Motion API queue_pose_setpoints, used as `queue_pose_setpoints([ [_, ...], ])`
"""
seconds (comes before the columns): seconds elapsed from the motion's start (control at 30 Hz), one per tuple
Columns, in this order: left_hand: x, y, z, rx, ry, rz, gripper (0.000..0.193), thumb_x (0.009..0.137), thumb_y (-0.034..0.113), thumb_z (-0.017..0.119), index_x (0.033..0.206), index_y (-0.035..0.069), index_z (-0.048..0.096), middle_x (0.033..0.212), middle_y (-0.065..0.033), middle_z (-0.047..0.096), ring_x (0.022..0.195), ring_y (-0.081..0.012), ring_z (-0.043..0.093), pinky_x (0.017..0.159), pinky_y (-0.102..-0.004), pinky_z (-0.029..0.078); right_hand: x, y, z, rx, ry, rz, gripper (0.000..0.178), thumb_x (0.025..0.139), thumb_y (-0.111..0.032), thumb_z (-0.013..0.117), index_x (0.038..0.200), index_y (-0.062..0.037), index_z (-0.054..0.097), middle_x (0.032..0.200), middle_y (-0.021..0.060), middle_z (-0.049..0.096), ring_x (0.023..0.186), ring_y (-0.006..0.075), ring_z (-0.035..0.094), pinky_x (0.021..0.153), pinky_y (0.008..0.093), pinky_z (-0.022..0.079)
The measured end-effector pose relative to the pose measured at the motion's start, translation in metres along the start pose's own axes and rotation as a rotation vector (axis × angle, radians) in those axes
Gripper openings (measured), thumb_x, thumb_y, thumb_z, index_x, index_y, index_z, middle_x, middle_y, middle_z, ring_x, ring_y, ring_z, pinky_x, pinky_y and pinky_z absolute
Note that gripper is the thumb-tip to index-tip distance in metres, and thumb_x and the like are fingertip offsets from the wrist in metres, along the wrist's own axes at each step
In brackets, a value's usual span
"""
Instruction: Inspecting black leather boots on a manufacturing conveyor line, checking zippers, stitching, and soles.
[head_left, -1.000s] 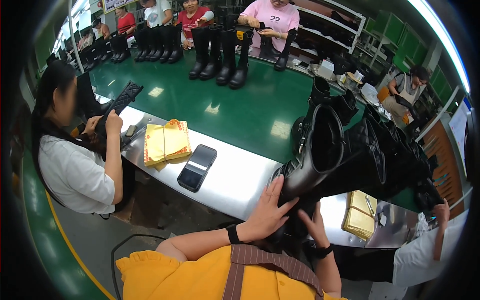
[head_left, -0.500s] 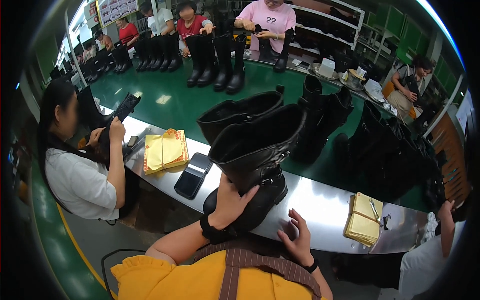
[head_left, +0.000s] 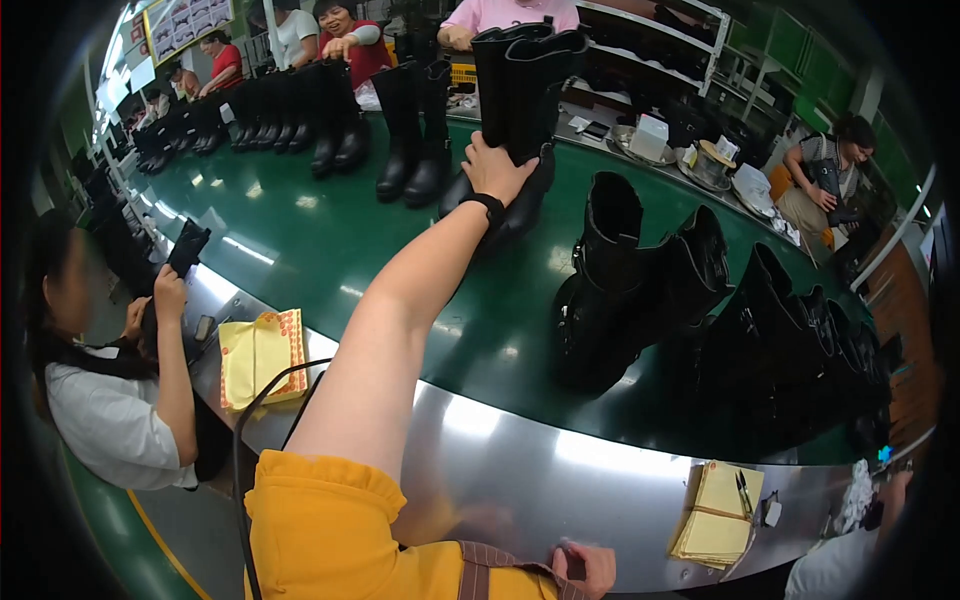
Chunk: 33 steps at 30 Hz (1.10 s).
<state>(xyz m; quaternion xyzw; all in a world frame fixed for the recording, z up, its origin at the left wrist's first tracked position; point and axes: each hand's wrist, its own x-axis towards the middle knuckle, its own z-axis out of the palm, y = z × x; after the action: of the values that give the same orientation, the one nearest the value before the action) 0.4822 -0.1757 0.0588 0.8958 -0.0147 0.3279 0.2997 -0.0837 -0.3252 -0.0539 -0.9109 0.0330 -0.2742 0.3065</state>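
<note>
Stretched far across the green table [head_left: 340, 235], my left hand [head_left: 497, 168] is closed around the ankle part of a pair of tall black boots [head_left: 530, 95]. The boots stand upright side by side; my hand hides part of the nearer side. My right hand [head_left: 585, 568] is low by my brown apron, at the near edge of the metal strip [head_left: 560, 490]. Its fingers are curled and nothing shows in them. More black boots with buckles [head_left: 610, 290] stand right of my left arm.
Yellow paper stacks lie at left [head_left: 262, 355] and right [head_left: 715, 510], pens on the right one. A dark cable [head_left: 242, 470] loops beside my left sleeve. Rows of black boots [head_left: 335, 120] line the far side, where co-workers stand. A person in white [head_left: 110, 420] sits at left, holding a boot.
My left hand has carried the boots from the near metal edge to the far side of the green table. My right hand has drawn back low and its fingers have curled.
</note>
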Motion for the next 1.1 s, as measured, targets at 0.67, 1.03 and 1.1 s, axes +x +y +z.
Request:
queue_pose_setpoints([
  [0.67, -0.115, -0.03, -0.054, -0.001, -1.094, 0.196, 0.03, 0.079, 0.016, 0.059, 0.107, 0.015, 0.071, 0.125, -0.0179, 0.061, 0.127, -0.0406, 0.046, 0.105, -0.0589, 0.034, -0.007, -0.001, 0.009, -0.148, -0.048, 0.047, 0.021, 0.067, -0.015, 0.076, 0.084, -0.0133, 0.065, 0.081, 0.0, 0.065, 0.075, 0.0225, 0.058, 0.068, 0.0338, 0.042],
  [1.03, -0.265, 0.108, -0.091, -0.114, -0.554, 0.083, 0.104, 0.06, 0.066, 0.079, 0.143, 0.014, 0.042, 0.15, -0.0378, 0.012, 0.142, -0.0545, 0.008, 0.107, -0.0701, 0.018, -0.006, -0.008, 0.001, -0.06, -0.054, -0.033, 0.017, 0.072, -0.014, 0.074, 0.086, -0.0127, 0.066, 0.074, 0.0007, 0.06, 0.071, 0.0224, 0.055, 0.067, 0.0352, 0.039],
  [1.1, -0.263, 0.122, -0.063, -0.182, -0.243, 0.072, 0.093, 0.061, 0.06, 0.082, 0.134, 0.011, 0.051, 0.147, -0.034, 0.021, 0.139, -0.0542, 0.015, 0.106, -0.0682, 0.021, -0.007, -0.007, 0.002, -0.096, -0.045, -0.054, 0.016, 0.072, -0.014, 0.075, 0.085, -0.0127, 0.066, 0.072, 0.0004, 0.059, 0.07, 0.0221, 0.055, 0.066, 0.0353, 0.039],
])
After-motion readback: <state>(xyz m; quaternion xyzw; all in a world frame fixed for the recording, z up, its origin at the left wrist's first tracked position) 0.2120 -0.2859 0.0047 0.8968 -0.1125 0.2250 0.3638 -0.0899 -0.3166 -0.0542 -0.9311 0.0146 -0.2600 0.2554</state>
